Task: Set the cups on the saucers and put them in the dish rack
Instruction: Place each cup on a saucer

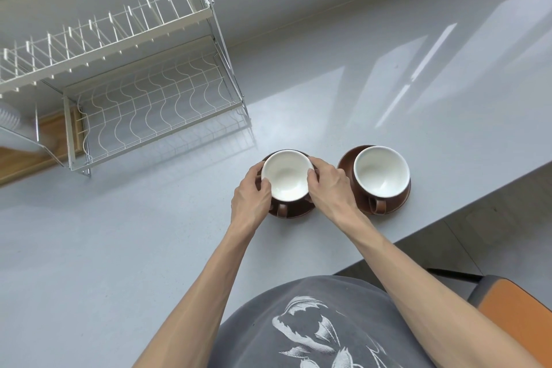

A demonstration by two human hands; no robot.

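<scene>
Cups both sit on saucers already, so step looks like pickup of the 1st set for the rack. Left hand & right hand have fingers curled round the left cup on its brown saucer, on bench. Right cup untouched beside it, white inside, brown outside. Next: lift level to dish rack, far left.

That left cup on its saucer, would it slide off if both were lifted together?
Probably, if tilted: the left cup merely rests on the glossy brown saucer. It looks glazed, rigid and likely breakable. The left hand and right hand flank it, which should steady it.
</scene>
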